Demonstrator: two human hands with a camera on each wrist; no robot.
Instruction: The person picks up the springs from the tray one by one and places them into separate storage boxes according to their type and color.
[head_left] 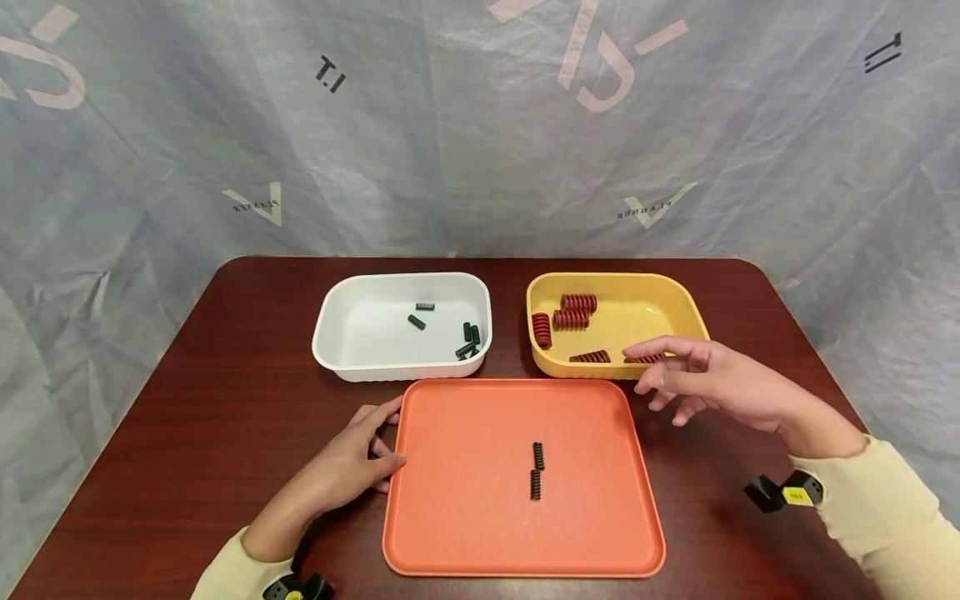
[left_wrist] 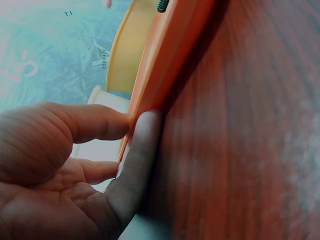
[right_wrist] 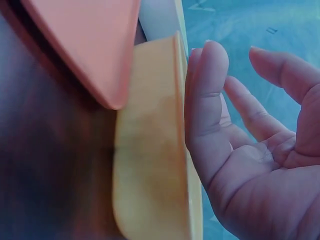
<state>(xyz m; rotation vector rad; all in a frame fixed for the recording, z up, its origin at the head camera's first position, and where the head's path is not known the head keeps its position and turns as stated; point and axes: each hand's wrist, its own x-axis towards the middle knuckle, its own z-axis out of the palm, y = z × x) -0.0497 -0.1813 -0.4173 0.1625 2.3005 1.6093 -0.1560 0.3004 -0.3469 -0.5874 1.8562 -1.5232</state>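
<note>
An orange tray [head_left: 465,533] lies on the table, with two small dark coil springs [head_left: 537,456] end to end on it. My left hand [head_left: 341,462] holds the tray's left edge; in the left wrist view the thumb meets the rim and another finger lies along its side. Over the front right of the yellow bin [head_left: 637,321], my right hand [head_left: 708,383] hovers with parted, slightly bent fingers and nothing between them. Red coil springs [head_left: 572,319] lie in that bin, and one near the front wall is partly hidden by the right hand.
At the back left a white bin [head_left: 375,333] holds several small dark green springs [head_left: 417,322], mostly in its front right corner. Both bins stand just behind the tray on a dark red wooden table [head_left: 202,433]. A grey printed sheet [head_left: 375,167] hangs behind.
</note>
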